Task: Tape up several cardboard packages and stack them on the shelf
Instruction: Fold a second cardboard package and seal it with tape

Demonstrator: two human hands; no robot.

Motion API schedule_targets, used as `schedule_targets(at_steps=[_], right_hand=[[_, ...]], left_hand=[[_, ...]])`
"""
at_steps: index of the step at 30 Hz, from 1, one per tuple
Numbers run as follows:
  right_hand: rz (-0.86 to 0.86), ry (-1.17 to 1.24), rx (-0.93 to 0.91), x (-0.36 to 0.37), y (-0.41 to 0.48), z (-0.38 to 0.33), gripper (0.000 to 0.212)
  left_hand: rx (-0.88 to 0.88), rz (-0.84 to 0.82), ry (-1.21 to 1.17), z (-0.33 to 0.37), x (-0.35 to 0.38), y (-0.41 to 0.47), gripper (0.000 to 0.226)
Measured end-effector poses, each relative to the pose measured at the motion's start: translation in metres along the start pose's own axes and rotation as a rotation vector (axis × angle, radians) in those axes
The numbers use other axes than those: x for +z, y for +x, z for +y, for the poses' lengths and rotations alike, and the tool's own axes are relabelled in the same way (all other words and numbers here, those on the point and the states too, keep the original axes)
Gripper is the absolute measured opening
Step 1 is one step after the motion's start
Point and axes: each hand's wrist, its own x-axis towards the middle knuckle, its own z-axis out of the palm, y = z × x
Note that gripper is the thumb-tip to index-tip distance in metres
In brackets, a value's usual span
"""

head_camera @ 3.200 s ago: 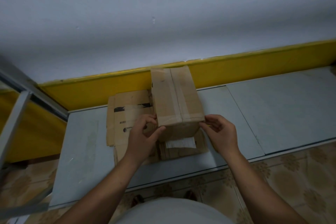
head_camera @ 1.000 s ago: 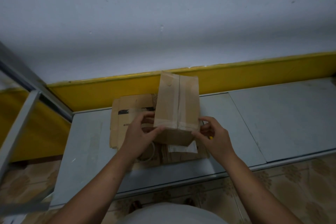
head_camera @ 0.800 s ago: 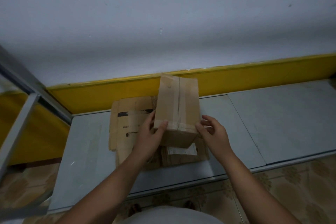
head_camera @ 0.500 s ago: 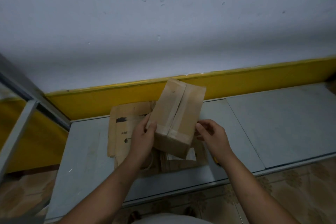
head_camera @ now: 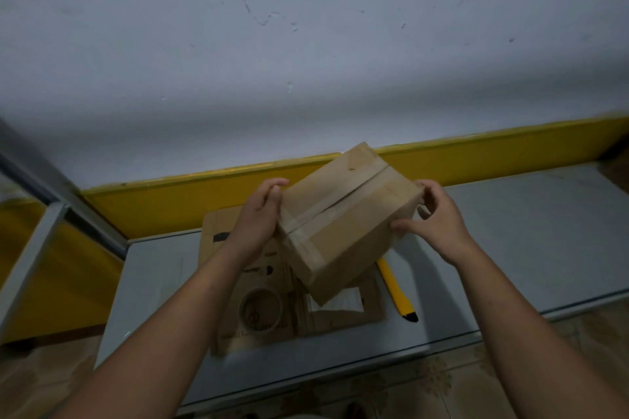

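Centre frame, I see the left hand (head_camera: pixel 260 214) and right hand (head_camera: pixel 435 219) gripping the taped box (head_camera: pixel 343 218) by opposite ends, tilted over flattened cardboard (head_camera: pixel 340 320); grey shelf (head_camera: pixel 510 231) spreads rightward.

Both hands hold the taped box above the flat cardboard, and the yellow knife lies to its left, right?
No: the head view shows the yellow knife lying to its right. The left hand and right hand do hold the taped box above the flat cardboard.

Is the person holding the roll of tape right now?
No, the tape roll lies on the flat cardboard, while the left hand and right hand hold the box.
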Motion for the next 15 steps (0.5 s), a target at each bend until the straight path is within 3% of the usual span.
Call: schedule_targets(at_steps=[5, 10, 15], right_hand=[[0.200, 0.022, -0.102, 0.013, -0.028, 0.003, 0.068], [0.420, 0.037, -0.198, 0.037, -0.060, 0.016, 0.051], [0.508, 0.118, -0.194, 0.080, -0.091, 0.020, 0.046]], left_hand=[[-0.191, 0.086, -0.078, 0.009, 0.012, 0.010, 0.046], [-0.176, 0.102, 0.035, 0.004, 0.020, 0.009, 0.084], [-0.110, 0.218, 0.047, -0.015, 0.020, 0.004, 0.059]])
